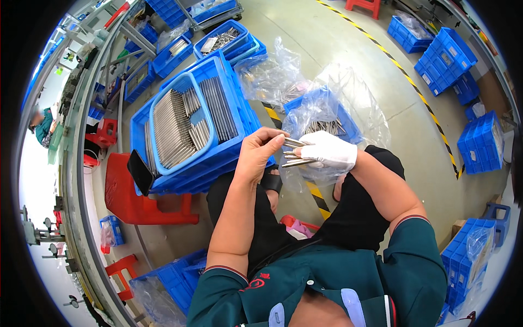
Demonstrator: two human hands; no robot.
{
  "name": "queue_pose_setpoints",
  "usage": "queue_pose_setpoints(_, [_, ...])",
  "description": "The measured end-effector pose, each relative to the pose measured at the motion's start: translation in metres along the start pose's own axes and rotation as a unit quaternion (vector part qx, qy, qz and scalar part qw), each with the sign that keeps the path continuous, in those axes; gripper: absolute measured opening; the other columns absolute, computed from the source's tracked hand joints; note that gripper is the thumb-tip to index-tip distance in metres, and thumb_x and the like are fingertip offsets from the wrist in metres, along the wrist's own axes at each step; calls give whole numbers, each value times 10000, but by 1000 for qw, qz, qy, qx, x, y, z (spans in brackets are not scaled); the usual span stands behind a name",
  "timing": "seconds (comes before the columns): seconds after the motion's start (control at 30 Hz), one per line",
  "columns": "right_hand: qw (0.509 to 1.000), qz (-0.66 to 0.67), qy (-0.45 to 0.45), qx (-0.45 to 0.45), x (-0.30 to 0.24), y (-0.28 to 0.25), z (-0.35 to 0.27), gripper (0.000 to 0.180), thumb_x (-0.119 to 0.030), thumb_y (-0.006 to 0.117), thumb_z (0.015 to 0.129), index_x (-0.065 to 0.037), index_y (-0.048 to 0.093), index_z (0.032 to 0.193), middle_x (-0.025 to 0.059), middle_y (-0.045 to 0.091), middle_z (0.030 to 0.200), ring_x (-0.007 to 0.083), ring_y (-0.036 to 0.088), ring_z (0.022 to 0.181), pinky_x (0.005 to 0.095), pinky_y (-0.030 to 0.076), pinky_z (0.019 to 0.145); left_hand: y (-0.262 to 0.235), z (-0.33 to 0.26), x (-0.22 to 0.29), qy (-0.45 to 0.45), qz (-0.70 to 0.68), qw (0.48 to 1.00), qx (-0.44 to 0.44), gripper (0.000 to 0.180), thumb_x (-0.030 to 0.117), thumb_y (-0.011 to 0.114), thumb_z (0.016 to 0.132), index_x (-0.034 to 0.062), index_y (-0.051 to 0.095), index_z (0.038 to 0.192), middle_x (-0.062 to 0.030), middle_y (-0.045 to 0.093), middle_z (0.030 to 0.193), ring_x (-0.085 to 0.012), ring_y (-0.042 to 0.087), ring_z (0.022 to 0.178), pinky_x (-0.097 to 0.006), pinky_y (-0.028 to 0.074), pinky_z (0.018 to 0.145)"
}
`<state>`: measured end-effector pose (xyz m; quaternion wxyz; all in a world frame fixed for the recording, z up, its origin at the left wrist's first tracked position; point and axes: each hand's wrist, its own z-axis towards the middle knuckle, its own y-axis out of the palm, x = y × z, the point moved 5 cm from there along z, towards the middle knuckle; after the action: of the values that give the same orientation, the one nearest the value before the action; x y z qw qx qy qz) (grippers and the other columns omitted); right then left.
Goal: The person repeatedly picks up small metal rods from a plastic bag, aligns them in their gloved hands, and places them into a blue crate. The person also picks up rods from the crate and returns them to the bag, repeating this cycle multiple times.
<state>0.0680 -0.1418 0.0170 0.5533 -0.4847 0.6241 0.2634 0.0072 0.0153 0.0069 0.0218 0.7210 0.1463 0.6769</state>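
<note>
My bare left hand (pixel 257 154) is closed, thumb and fingers pinching the end of a slim metal rod. My right hand (pixel 330 150), in a white glove, is wrapped round several short metal rods (pixel 293 162) whose ends stick out toward the left hand. Both hands meet above my lap. To their left, a light-blue-rimmed tray (pixel 158 156) holds rows of silver rods (pixel 175 129) on top of stacked blue crates (pixel 248 121). Beyond my right hand, more loose rods (pixel 326 127) lie in a plastic-lined blue bin (pixel 348 124).
A dark phone-like slab (pixel 140 172) leans at the crate's near corner. A red stool (pixel 122 191) stands at the left. Blue crates (pixel 444 60) line the right side past striped floor tape (pixel 417 90). Clear plastic bags (pixel 272 70) lie ahead. Another person (pixel 43 128) is at far left.
</note>
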Motion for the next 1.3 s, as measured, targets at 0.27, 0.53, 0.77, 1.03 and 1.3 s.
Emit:
queue_pose_setpoints(0.27, [999, -32, -2, -4, -5, 3, 0, 363, -361, 570, 865, 1, 587, 850, 93, 548, 684, 159, 476, 640, 327, 415, 601, -1, -3, 4, -19, 27, 999, -7, 143, 116, 684, 827, 4, 673, 914, -36, 643, 872, -98, 552, 839, -265, 400, 832])
queue_pose_setpoints(0.53, [1000, 8, 5, -9, 0, 5, 1, 341, -350, 573, 868, -11, 606, 871, 28, 529, 695, 110, 445, 645, 287, 378, 578, -3, 0, -1, -1, 49, 998, -39, 142, 119, 687, 820, 3, 673, 900, -34, 636, 861, -100, 550, 829, -267, 394, 840])
queue_pose_setpoints(0.77, [1000, 4, 10, 4, 5, 1, 5, 344, -349, 571, 879, -8, 610, 883, 19, 515, 665, 108, 435, 627, 287, 368, 563, -7, 2, -3, 17, 58, 995, 77, 164, 181, 606, 900, 18, 621, 912, -28, 595, 815, -103, 532, 743, -271, 420, 757])
queue_pose_setpoints(1.03, [993, 116, 9, 4, 12, 13, 8, 296, -325, 601, 874, -36, 623, 934, -3, 534, 770, 85, 462, 694, 260, 393, 606, 25, 12, -17, -46, -274, 961, 4, 179, 241, 475, 968, 72, 531, 952, -121, 619, 968, -233, 601, 953, -371, 499, 827])
queue_pose_setpoints(1.3, [965, 232, 43, -111, 42, 53, 13, 185, -205, 686, 815, -77, 590, 908, -43, 509, 677, 66, 478, 566, 230, 351, 473, 45, 13, -27, -94, -73, 975, -187, 233, 270, 537, 938, 38, 517, 947, -142, 626, 971, -202, 603, 938, -336, 488, 833])
